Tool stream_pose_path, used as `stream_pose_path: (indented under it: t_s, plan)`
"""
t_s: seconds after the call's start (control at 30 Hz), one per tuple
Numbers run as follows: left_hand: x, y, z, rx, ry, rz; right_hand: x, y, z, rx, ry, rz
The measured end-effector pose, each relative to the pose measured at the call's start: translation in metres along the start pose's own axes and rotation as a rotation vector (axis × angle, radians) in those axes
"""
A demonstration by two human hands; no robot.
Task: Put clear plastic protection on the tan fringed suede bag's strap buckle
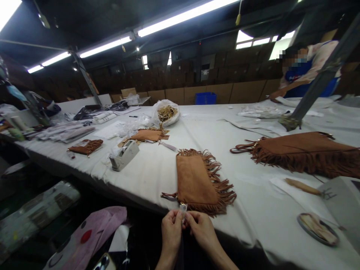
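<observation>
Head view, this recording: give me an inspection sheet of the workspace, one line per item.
Surface: long table covered in white cloth, creased in places.
Job's things: small clear item pinched between both hands at the near table edge; tan fringed pouch lies flat just beyond it.
Clutter: tape dispenser, larger fringed bag, wooden-handled tool, round dish, plastic bag of parts, more tan pieces further left.
Hands: left hand and right hand together, fingertips on the clear item.
Cables: nothing seen.
Surroundings: dim workshop, strip lights, stacked cartons, blue bin, another person at the far right.
</observation>
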State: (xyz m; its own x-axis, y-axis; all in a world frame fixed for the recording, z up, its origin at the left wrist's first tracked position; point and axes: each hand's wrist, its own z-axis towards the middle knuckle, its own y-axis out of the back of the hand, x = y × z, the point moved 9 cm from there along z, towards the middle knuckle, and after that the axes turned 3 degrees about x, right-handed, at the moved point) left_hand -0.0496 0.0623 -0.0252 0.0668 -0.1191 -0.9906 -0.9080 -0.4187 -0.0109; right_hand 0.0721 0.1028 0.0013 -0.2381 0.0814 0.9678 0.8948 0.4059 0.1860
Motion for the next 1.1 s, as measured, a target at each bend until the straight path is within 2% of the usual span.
stream_pose_path:
  t_s: [0.1, 0.23, 0.47, 0.53, 0.7, 0.77, 0.87, 0.93, 1.03, 1.1]
  plan:
    - [0.001, -0.002, 0.000, 0.016, 0.003, -0.030, -0.004, -0.006, 0.009, -0.027, 0.003, 0.099]
    - [0.007, -0.004, 0.003, 0.042, 0.073, -0.124, -0.013, -0.010, 0.015, -0.022, 0.004, 0.209]
    - [0.013, -0.008, 0.004, 0.104, 0.144, -0.182, -0.027, -0.035, 0.027, 0.174, -0.008, 0.311]
    - [0.013, -0.012, 0.002, 0.159, 0.177, -0.218, -0.032, -0.041, 0.028, 0.215, -0.057, 0.361]
    - [0.013, -0.029, -0.010, 0.317, 0.337, -0.424, -0.032, -0.045, 0.027, 0.188, -0.165, 0.573]
    - [0.009, -0.028, -0.014, 0.334, 0.312, -0.401, -0.030, -0.043, 0.026, 0.168, -0.188, 0.593]
    - [0.009, -0.021, -0.022, 0.349, 0.219, -0.235, -0.025, -0.034, 0.025, 0.111, -0.170, 0.572]
    - [0.020, -0.016, -0.033, 0.395, 0.198, -0.110, -0.020, -0.028, 0.024, 0.081, -0.135, 0.545]
    - [0.052, -0.002, -0.061, 0.475, 0.274, 0.046, -0.014, -0.021, 0.021, 0.030, -0.086, 0.466]
    - [0.074, 0.018, -0.081, 0.431, 0.341, 0.115, -0.010, -0.020, 0.019, 0.015, -0.040, 0.406]
